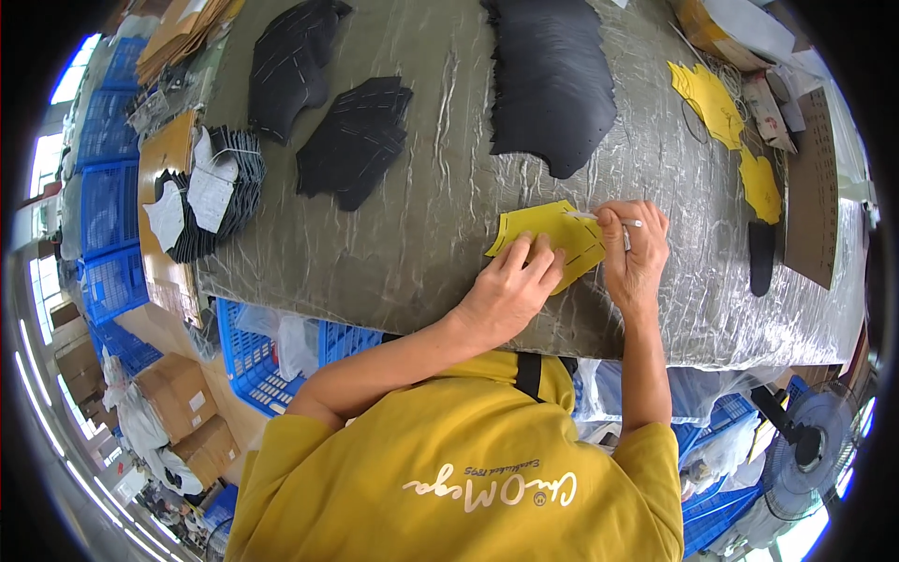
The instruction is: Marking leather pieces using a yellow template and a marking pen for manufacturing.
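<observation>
My left hand (510, 286) lies flat on a yellow cut-out template (548, 229), pressing it onto the plastic-covered grey table (403, 234). My right hand (635, 248) grips a silver pen (609, 219) with its tip at the template's upper right edge. The two hands are close together near the table's front edge. The template's lower part is hidden under my left fingers.
Stacks of black cut pieces lie at the back: left (290, 66), middle (356, 140) and a large pile (552, 84). A bundle with white tags (211, 192) sits at the left. Yellow templates (712, 103) and a brown board (813, 192) lie right. Blue crates (253, 361) stand below.
</observation>
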Demonstrator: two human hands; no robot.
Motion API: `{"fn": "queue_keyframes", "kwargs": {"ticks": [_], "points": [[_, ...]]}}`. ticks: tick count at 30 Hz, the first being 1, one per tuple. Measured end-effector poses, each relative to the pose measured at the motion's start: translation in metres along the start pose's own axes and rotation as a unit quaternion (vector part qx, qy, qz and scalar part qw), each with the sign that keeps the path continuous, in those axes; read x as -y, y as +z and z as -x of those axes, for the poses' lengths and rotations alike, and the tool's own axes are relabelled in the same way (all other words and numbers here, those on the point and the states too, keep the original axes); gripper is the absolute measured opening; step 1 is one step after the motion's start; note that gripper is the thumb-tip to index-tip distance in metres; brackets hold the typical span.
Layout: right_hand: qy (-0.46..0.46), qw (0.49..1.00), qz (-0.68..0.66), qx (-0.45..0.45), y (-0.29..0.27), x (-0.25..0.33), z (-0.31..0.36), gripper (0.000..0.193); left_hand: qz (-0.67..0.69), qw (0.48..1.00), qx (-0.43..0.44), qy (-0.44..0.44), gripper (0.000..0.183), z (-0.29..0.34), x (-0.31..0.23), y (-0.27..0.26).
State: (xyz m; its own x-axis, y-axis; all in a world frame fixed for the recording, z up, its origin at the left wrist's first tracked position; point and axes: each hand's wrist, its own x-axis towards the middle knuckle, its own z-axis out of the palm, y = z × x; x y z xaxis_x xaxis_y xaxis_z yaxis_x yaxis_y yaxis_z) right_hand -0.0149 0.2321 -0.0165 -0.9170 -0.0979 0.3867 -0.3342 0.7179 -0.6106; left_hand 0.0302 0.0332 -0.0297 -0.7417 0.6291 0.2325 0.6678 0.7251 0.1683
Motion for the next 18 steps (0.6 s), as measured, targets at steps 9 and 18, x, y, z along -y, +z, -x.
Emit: {"fn": "queue_keyframes", "kwargs": {"ticks": [9, 18], "points": [[-0.021, 0.998, 0.034, -0.044, 0.005, 0.0, 0.004, 0.003, 0.005, 1.0, 0.016, -0.002, 0.046, -0.003, 0.0, -0.004], [-0.022, 0.997, 0.028, -0.062, 0.004, -0.001, 0.012, 0.004, 0.018, 1.0, 0.009, 0.002, 0.049, -0.003, 0.002, -0.003]]}}
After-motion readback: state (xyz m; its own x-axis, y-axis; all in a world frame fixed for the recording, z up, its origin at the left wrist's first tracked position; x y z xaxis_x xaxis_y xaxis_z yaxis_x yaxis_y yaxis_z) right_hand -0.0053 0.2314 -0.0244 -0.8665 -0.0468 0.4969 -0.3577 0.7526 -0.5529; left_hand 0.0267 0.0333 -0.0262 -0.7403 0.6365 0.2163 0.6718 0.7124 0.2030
